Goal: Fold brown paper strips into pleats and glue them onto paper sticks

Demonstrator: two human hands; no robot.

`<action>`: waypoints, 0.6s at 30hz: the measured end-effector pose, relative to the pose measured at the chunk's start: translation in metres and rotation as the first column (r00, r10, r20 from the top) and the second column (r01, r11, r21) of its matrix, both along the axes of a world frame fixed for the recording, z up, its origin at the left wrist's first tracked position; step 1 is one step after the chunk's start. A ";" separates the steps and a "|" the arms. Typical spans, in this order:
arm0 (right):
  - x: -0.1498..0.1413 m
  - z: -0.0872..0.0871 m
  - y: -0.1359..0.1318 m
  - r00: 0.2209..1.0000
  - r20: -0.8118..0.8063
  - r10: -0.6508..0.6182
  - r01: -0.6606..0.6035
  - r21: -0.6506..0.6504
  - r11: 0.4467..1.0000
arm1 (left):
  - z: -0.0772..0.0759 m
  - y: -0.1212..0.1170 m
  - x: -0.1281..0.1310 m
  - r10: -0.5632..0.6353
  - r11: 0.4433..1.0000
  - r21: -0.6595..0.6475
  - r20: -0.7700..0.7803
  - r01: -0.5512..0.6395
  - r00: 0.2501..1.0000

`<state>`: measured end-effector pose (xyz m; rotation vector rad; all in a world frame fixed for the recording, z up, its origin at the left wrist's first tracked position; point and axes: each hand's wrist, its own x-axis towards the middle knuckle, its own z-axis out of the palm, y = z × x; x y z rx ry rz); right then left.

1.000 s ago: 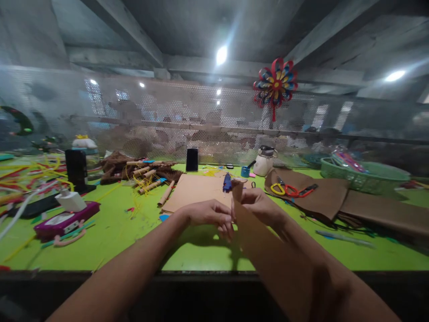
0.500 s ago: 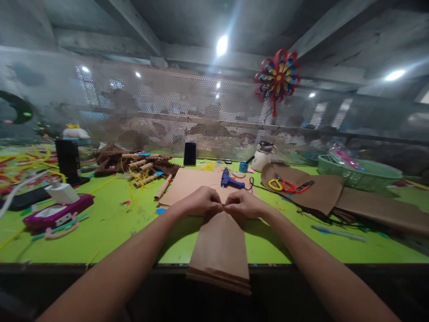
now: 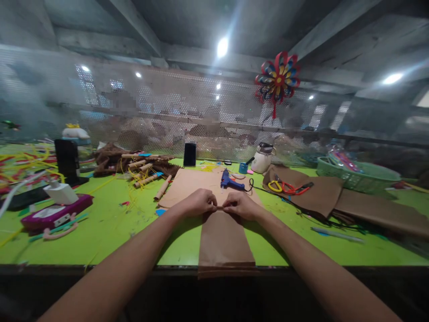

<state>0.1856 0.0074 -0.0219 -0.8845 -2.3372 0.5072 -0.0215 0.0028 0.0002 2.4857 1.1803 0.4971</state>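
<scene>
A long strip of brown kraft paper point(image 3: 225, 239), folded in layers, runs from my hands to the table's front edge, where its near end overhangs. At its far end, my left hand point(image 3: 201, 202) pinches the narrow folded edge between thumb and fingers. My right hand point(image 3: 243, 205) grips the same edge a short way to the right. Beneath and beyond both hands lies a flat light-brown sheet point(image 3: 187, 181). On that sheet rests a blue glue gun point(image 3: 231, 181), just past my right hand.
Orange-handled scissors point(image 3: 295, 188) lie on dark brown paper point(image 3: 318, 197) at right, before a green basket point(image 3: 365, 174). Rolled paper tubes point(image 3: 147, 179) sit left of centre. A purple power strip point(image 3: 56, 214) is at left. A phone point(image 3: 189, 154) stands at the back.
My hands have moved slightly apart along the folded edge. The strip's near end has shifted right and drawn up toward the table edge.
</scene>
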 end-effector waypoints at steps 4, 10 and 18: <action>0.001 0.000 0.001 0.999 0.044 0.012 -0.014 0.040 0.999 | -0.006 0.005 0.001 -0.010 1.000 0.010 0.027 0.010 1.000; 0.003 -0.001 0.001 0.987 0.160 0.017 -0.044 0.163 0.986 | -0.010 0.008 0.001 -0.054 0.998 0.032 -0.027 0.055 0.998; -0.003 0.006 -0.008 0.915 0.391 -0.099 -0.046 0.344 0.938 | 0.000 0.002 0.003 -0.056 0.979 0.180 -0.218 0.097 0.974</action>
